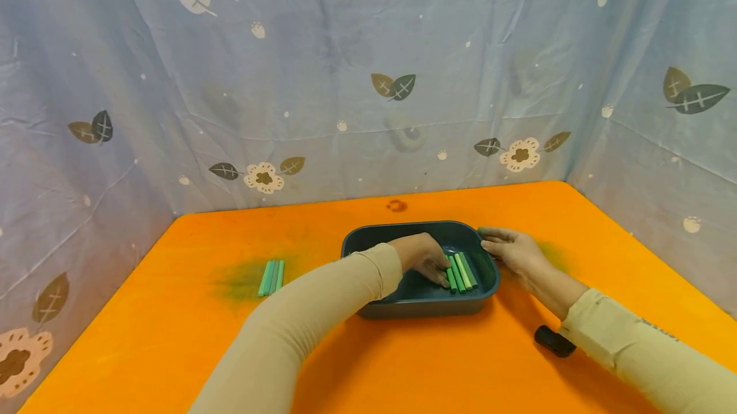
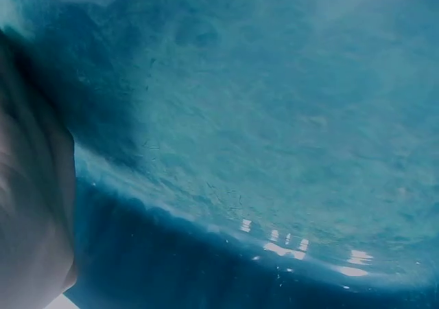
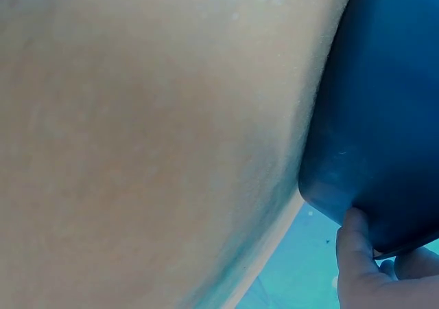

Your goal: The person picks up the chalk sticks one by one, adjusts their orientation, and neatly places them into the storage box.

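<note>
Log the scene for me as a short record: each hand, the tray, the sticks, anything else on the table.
Left hand: inside the tray, fingers at the sticks there; grip partly hidden
Right hand: holds the tray's rim at its right end
Tray: dark, upright on the orange table
Sticks in the tray: several, green shades, side by side near the right end
Sticks on the table: a small group, left of the tray
Other: black cylindrical object, beside the right sleeve
</note>
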A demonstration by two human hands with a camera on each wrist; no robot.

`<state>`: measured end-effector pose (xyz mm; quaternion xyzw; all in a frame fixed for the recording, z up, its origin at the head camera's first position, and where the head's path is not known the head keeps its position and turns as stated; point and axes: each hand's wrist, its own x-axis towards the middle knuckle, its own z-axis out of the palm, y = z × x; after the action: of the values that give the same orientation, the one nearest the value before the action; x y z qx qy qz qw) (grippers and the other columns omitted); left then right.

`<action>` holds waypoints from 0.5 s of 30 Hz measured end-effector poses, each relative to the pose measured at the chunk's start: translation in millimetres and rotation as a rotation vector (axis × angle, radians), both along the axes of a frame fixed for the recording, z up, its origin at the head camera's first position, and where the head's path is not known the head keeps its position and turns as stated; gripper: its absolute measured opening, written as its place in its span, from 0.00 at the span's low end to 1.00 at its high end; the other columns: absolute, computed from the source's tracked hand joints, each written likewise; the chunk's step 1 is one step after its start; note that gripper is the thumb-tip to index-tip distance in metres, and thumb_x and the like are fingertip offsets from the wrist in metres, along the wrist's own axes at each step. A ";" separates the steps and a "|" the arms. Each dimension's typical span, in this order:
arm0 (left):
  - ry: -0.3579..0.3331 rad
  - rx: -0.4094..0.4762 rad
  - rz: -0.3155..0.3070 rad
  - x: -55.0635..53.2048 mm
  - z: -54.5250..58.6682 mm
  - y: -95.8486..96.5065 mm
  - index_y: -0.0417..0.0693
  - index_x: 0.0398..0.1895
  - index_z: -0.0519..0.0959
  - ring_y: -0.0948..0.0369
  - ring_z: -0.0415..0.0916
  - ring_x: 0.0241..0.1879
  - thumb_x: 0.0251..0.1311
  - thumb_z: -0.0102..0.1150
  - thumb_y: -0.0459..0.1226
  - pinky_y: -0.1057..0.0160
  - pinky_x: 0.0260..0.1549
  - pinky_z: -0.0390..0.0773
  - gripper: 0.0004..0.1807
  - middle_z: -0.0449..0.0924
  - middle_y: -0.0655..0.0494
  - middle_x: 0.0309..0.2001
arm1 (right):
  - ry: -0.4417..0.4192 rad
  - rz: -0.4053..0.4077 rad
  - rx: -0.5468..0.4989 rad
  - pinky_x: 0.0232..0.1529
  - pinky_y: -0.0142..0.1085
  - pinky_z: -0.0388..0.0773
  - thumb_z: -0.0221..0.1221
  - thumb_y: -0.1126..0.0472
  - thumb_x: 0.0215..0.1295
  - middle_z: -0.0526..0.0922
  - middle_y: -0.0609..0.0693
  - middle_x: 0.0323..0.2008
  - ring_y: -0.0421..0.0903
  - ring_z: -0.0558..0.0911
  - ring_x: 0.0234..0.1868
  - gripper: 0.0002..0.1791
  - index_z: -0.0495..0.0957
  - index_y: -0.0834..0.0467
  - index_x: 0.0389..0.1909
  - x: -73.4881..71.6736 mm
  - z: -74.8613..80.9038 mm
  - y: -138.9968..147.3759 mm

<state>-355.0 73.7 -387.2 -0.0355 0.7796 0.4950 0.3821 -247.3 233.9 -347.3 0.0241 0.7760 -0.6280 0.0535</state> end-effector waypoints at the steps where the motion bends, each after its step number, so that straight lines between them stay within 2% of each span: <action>1: 0.005 -0.018 0.011 -2.2 -2.6 2.9 0.29 0.53 0.74 0.42 0.83 0.36 0.68 0.55 0.29 0.54 0.32 0.85 0.14 0.79 0.31 0.42 | 0.000 0.003 0.002 0.43 0.29 0.79 0.49 0.64 0.76 0.56 0.69 0.70 0.42 0.77 0.48 0.29 0.54 0.69 0.72 0.4 0.2 -0.1; 2: -0.005 -0.011 0.024 -21.8 -23.9 8.8 0.31 0.53 0.75 0.44 0.83 0.31 0.67 0.56 0.29 0.54 0.28 0.85 0.14 0.79 0.32 0.42 | 0.000 0.004 0.004 0.43 0.29 0.79 0.49 0.64 0.76 0.56 0.69 0.70 0.43 0.77 0.49 0.29 0.54 0.69 0.72 0.5 0.4 -0.2; 4: -0.011 -0.025 0.031 -26.7 -27.2 13.7 0.31 0.58 0.73 0.44 0.83 0.32 0.68 0.54 0.29 0.54 0.29 0.85 0.17 0.79 0.32 0.43 | 0.000 0.007 0.008 0.43 0.28 0.79 0.49 0.63 0.76 0.56 0.69 0.70 0.44 0.76 0.51 0.29 0.54 0.69 0.72 0.6 0.7 -0.5; 5: -0.038 -0.009 0.033 -41.6 -41.7 17.0 0.30 0.57 0.73 0.44 0.83 0.31 0.68 0.54 0.29 0.54 0.28 0.84 0.16 0.80 0.32 0.41 | 0.000 0.007 0.010 0.43 0.28 0.79 0.49 0.63 0.76 0.56 0.68 0.70 0.44 0.76 0.51 0.29 0.54 0.68 0.72 0.6 1.0 -0.7; 7: -0.046 -0.030 0.037 -44.3 -41.9 20.2 0.30 0.59 0.72 0.43 0.83 0.33 0.69 0.54 0.29 0.53 0.31 0.84 0.18 0.80 0.32 0.41 | 0.003 0.011 0.011 0.43 0.28 0.78 0.48 0.63 0.76 0.56 0.68 0.71 0.43 0.75 0.51 0.29 0.54 0.68 0.73 0.8 1.2 -0.8; 8: -0.077 -0.021 0.035 -58.1 -54.9 23.0 0.29 0.58 0.73 0.43 0.83 0.34 0.68 0.54 0.29 0.54 0.32 0.84 0.17 0.80 0.32 0.41 | 0.003 0.011 0.011 0.43 0.28 0.78 0.48 0.63 0.76 0.56 0.68 0.71 0.42 0.75 0.50 0.29 0.54 0.68 0.73 0.6 1.0 -0.7; 10: -0.088 -0.035 0.010 -60.7 -54.5 23.6 0.29 0.58 0.72 0.43 0.82 0.35 0.69 0.53 0.30 0.54 0.32 0.84 0.18 0.80 0.31 0.41 | 0.007 0.012 0.010 0.42 0.28 0.78 0.48 0.63 0.76 0.56 0.69 0.71 0.39 0.76 0.46 0.29 0.54 0.69 0.72 0.8 0.6 -0.4; 12: -0.080 -0.042 -0.009 -58.3 -50.0 20.8 0.28 0.56 0.73 0.43 0.82 0.37 0.69 0.54 0.29 0.54 0.36 0.84 0.16 0.79 0.31 0.42 | 0.005 0.009 0.001 0.42 0.28 0.79 0.48 0.63 0.76 0.56 0.69 0.71 0.36 0.76 0.44 0.29 0.54 0.69 0.72 0.8 0.3 -0.2; 13: -0.049 -0.058 -0.019 -50.0 -40.5 17.4 0.28 0.56 0.74 0.44 0.82 0.38 0.69 0.53 0.29 0.55 0.38 0.84 0.15 0.80 0.32 0.43 | 0.005 0.009 -0.006 0.43 0.28 0.79 0.48 0.63 0.76 0.55 0.69 0.71 0.35 0.76 0.43 0.29 0.54 0.69 0.72 0.7 0.2 -0.3; 15: -0.003 -0.036 -0.042 -42.1 -27.4 8.5 0.26 0.55 0.74 0.42 0.82 0.40 0.68 0.53 0.27 0.53 0.39 0.84 0.15 0.80 0.30 0.43 | 0.004 0.008 -0.013 0.43 0.28 0.79 0.48 0.64 0.76 0.55 0.69 0.71 0.33 0.77 0.43 0.29 0.53 0.69 0.73 0.2 0.2 -0.6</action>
<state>-397.1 82.2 -414.7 -0.0267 0.7883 0.4728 0.3928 -247.1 233.3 -347.2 0.0197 0.7722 -0.6327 0.0546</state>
